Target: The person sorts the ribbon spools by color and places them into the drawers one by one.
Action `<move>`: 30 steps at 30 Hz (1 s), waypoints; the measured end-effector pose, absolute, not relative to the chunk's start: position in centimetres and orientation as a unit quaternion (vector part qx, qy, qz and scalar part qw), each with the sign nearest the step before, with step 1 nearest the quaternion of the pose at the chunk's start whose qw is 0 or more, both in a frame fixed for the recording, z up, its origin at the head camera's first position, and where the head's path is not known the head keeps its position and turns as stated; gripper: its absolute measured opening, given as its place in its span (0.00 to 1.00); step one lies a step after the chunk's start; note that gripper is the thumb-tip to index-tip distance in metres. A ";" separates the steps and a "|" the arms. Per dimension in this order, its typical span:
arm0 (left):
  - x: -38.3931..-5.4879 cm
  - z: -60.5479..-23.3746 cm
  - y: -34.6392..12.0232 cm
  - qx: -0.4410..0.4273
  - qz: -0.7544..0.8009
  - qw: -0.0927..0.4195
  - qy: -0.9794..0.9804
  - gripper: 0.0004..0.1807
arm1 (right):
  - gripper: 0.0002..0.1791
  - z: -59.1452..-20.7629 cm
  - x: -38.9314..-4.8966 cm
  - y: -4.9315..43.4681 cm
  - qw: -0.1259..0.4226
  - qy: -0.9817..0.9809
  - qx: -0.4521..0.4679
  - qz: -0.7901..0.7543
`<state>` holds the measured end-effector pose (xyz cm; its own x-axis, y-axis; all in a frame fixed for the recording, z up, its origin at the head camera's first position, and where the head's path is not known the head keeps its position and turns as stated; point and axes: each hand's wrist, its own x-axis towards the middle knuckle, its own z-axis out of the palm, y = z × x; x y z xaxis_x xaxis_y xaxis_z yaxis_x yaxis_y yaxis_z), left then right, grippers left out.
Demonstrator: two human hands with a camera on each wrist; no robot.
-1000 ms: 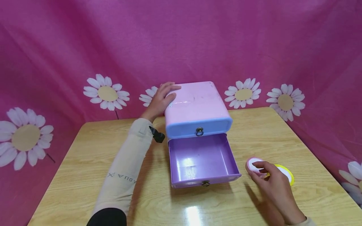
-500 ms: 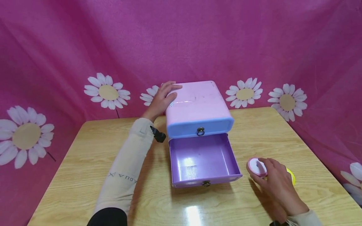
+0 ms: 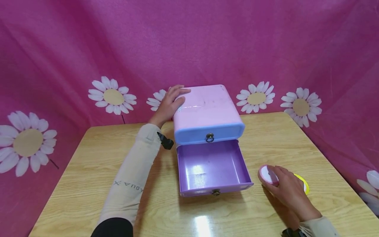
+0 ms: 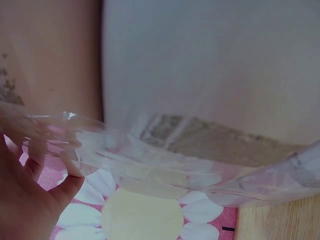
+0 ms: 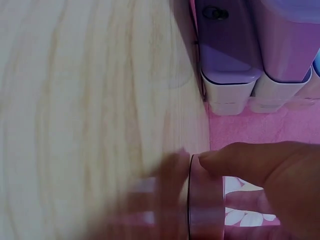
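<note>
At 3 o'clock from the purple drawer [image 3: 207,168], the right hand [image 3: 291,191] pinches the pink-rimmed spool [image 3: 266,175] between thumb and fingers; the left hand [image 3: 169,104], fingers extended, rests at the pink cabinet's [image 3: 208,107] 10 o'clock edge. The spool looks light and stiff, its smooth rim perhaps slippery, so gripping opposite sides should suit. Inverted sleeve lettering [image 3: 128,185] seems to read "AQUA X"; the spool shows no legible label.

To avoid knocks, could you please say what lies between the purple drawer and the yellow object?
Head view shows bare tabletop, then the right hand holding a pink object.
</note>
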<state>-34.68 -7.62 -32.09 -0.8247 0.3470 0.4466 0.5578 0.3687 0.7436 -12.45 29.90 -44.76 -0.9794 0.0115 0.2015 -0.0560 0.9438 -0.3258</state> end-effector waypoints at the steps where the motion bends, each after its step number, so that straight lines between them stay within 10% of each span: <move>1: -34.7 -32.1 -7.6 -0.274 -0.489 0.107 -0.821 0.17 | 0.33 -44.8 -12.5 29.9 0.100 -0.981 0.010 0.164; 30: -34.5 -32.0 -7.6 -0.267 -0.493 0.095 -0.822 0.18 | 0.32 -40.9 -12.0 29.5 0.200 -0.953 0.060 0.221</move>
<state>-34.51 -7.62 -31.99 -0.8397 0.3455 0.4190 0.5323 0.3708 0.7611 -12.03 29.53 -40.90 -0.9125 -0.0251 0.4083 -0.2025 0.8950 -0.3975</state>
